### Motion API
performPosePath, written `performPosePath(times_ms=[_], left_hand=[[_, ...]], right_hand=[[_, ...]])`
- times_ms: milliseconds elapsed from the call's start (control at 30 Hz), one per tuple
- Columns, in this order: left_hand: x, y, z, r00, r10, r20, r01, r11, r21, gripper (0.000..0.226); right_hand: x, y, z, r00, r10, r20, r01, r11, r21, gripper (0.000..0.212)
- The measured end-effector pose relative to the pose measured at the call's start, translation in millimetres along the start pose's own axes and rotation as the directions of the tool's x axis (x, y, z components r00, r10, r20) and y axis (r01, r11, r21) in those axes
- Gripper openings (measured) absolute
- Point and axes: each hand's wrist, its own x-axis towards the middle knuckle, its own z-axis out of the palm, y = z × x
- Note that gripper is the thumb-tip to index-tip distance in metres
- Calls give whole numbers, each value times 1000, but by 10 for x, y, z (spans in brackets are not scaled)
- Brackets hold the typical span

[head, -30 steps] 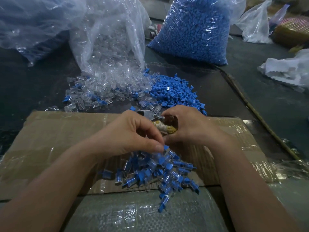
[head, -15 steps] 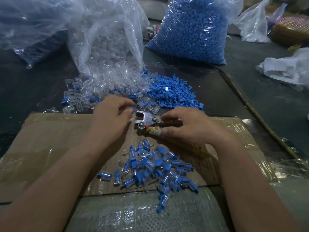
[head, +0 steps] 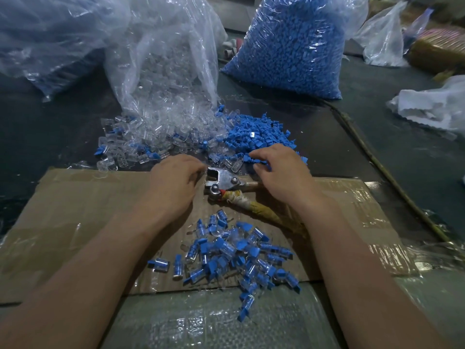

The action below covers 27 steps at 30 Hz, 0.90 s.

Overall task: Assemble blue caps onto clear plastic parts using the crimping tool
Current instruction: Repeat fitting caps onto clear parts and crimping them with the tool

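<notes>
Hands: two, both bare, stretched forward side by side.
Left hand (head: 173,187): back up, fingers curled at the near edge of the clear parts, just beside the tool's metal head.
Right hand (head: 281,177): fingers bent, tips down on the loose blue caps.
Grip: fingertips are hidden on both hands, so I cannot tell whether either one pinches a piece.
Crimping tool (head: 226,183): one, lying flat on the cardboard between the two hands; neither hand holds it. It has two handles, one wrapped in yellowish cloth.
Cardboard (head: 75,210): one taped sheet on the dark surface (head: 37,137).
Piles: three. Clear parts (head: 163,137) and blue caps (head: 259,134) lie beyond the cardboard, touching; the capped pieces (head: 234,255), several dozen, lie on its near edge.
Bags: three large ones behind, namely a blue-cap bag (head: 289,46), an open clear-part bag (head: 163,59) and a bluish one (head: 37,41) at far left.
</notes>
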Motion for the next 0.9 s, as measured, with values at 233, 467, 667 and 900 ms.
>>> performPosePath(times_ms=[233,467,667,900], left_hand=[[-52,44,-44,989,-70,-131,49,986,-157,25],[-84,71,-67,985,-102,-137,66,968,-243,34],[-80,84,-74,988,-122,-98,100,974,-204,33],[-67,39,-50,985,-114,-132,92,983,-158,32]], right_hand=[[48,-51,48,997,-3,78,6,999,-37,39],[42,-65,29,999,-22,45,23,1000,-17,20],[36,-99,53,999,-28,16,27,998,54,24],[81,-82,45,992,-38,123,39,999,-1,31]])
